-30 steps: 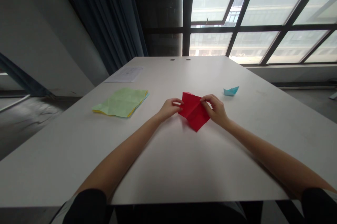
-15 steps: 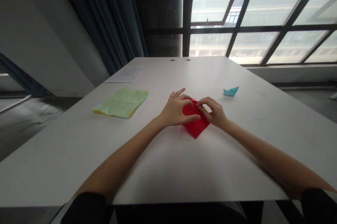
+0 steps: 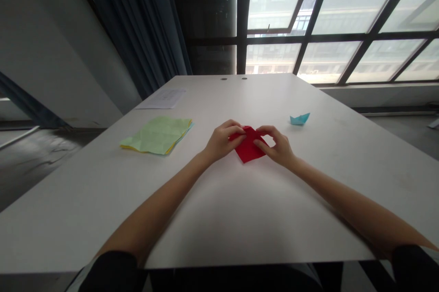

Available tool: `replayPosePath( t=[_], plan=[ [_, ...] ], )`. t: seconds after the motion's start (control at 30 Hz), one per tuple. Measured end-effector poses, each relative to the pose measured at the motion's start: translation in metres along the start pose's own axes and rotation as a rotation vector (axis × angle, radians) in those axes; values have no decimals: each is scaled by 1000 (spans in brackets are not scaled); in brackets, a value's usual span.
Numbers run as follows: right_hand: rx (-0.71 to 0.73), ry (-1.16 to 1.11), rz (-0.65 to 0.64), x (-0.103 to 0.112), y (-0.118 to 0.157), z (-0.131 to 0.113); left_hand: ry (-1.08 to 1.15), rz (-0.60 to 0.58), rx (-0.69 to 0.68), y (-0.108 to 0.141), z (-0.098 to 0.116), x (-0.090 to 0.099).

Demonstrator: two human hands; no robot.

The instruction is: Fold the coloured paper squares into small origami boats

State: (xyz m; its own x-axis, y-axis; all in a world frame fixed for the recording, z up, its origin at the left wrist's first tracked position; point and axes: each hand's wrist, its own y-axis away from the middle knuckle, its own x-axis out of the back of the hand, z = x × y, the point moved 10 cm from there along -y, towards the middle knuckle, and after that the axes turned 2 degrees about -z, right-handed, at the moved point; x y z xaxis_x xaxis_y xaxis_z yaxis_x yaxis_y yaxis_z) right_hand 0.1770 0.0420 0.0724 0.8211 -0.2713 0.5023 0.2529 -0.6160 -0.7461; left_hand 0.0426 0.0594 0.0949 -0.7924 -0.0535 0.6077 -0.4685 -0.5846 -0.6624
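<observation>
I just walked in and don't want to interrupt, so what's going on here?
A person is handling a piece of red paper with both hands over a white table. The left hand grips its left side; the right hand has its fingers at the right side. The paper is partly folded. A green-topped paper stack lies to the left, and a folded blue paper shape sits farther back, to the right.
</observation>
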Motion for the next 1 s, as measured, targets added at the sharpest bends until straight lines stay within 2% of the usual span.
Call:
replayPosePath(
  t=[0.1,0.23,0.4,0.53,0.67,0.8,0.9,1.0],
  plan=[
    [17,26,-48,-6,2,0,62,39,13,1,-3,3],
    [107,48,-99,-14,4,-9,197,10,19,4,-6,-4],
    [279,104,-116,-16,7,-25,367,-30,161,8,-21,-16],
    [319,207,-128,-18,8,-28,295,-105,148,9,-16,-23],
    [304,275,-82,-16,9,-24,196,-126,147,11,-16,-25],
    [319,270,-63,-14,11,-22,121,-137,64,12,-15,-25],
    [323,274,-72,-15,12,-21,41,-101,4,12,-20,-23],
    [315,261,-65,-14,13,-20,6,-3,-9,14,-27,-17]
  ],
)
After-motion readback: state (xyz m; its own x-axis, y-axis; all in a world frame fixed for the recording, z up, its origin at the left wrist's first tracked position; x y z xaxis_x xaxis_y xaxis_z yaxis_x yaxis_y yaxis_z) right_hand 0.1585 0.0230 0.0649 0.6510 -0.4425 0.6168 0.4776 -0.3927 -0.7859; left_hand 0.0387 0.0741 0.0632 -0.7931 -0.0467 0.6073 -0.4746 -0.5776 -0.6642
